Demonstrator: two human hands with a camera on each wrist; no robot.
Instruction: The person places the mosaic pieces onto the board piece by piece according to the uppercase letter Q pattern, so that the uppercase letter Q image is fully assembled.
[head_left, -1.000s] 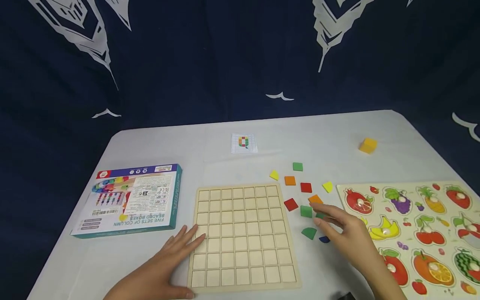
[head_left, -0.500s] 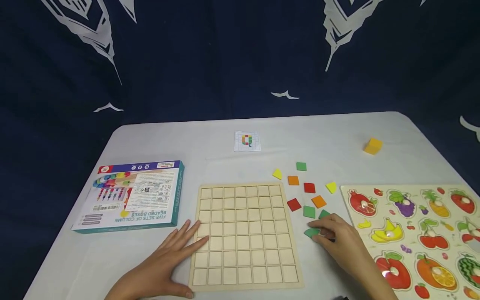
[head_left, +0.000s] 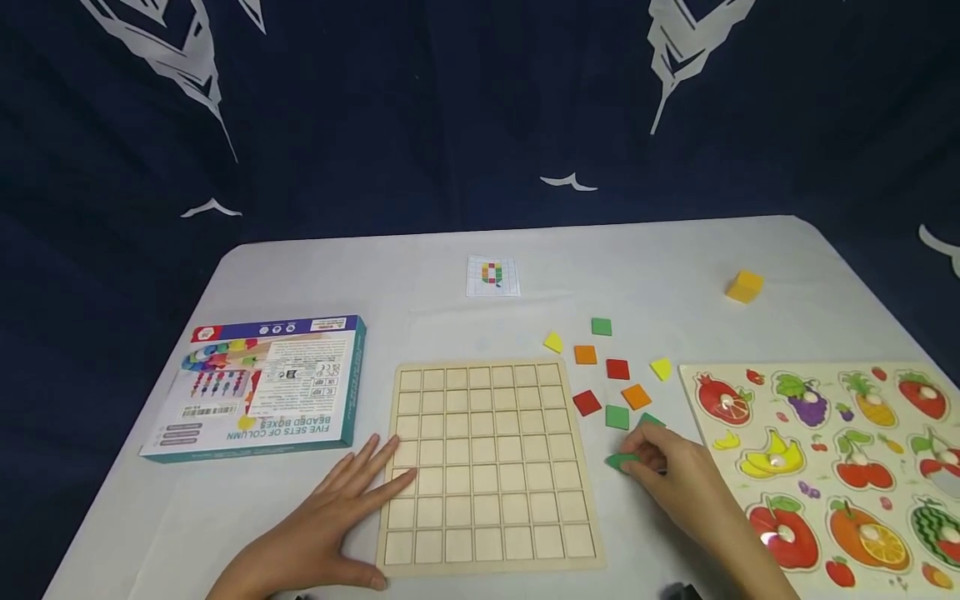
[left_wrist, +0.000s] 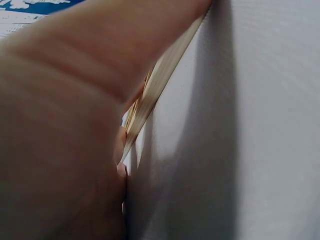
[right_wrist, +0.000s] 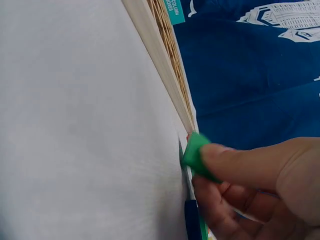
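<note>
My right hand (head_left: 671,471) pinches a green quarter-round tile (head_left: 619,461) between thumb and fingers, just right of the wooden grid board (head_left: 597,533). In the right wrist view this green tile (right_wrist: 194,155) looks raised off the cloth. A blue tile (right_wrist: 192,220) shows below it there; the hand hides it in the head view. My left hand (head_left: 322,521) lies spread along the board's left edge, its fingertips on the frame and the thumb at the lower corner. Close to the right hand are a green square tile (head_left: 617,417) and another green tile (head_left: 651,420), partly covered.
More loose tiles lie beyond, such as a red one (head_left: 587,403), an orange one (head_left: 636,396) and a yellow one (head_left: 661,369). A fruit puzzle board (head_left: 720,475) is at right, a flat box (head_left: 255,392) at left. Farther back are a pattern card (head_left: 492,277) and yellow block (head_left: 745,287).
My right hand has moved down and toward me from near the green square tile, and now pinches the green quarter-round tile. The left hand stays on the board; the view has shifted slightly.
</note>
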